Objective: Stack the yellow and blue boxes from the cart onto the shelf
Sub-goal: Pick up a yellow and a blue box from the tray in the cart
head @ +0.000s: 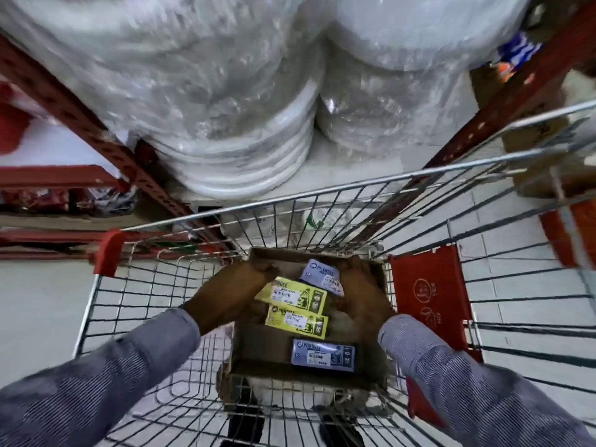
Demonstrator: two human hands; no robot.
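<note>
Both hands reach into the carton (309,356) in the cart (338,201): left hand (240,285) pinching a yellow box (292,296), right hand (359,287) gripping a blue box (321,275). They look light, stiff cardboard; best held by the edges.

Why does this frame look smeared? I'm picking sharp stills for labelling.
Head view: motion blur streaks the wrapped white stacks on the shelf; wide-angle distortion bends the red uprights and cart rim; box labels stay partly readable; glare flecks the plastic wrap.
</note>
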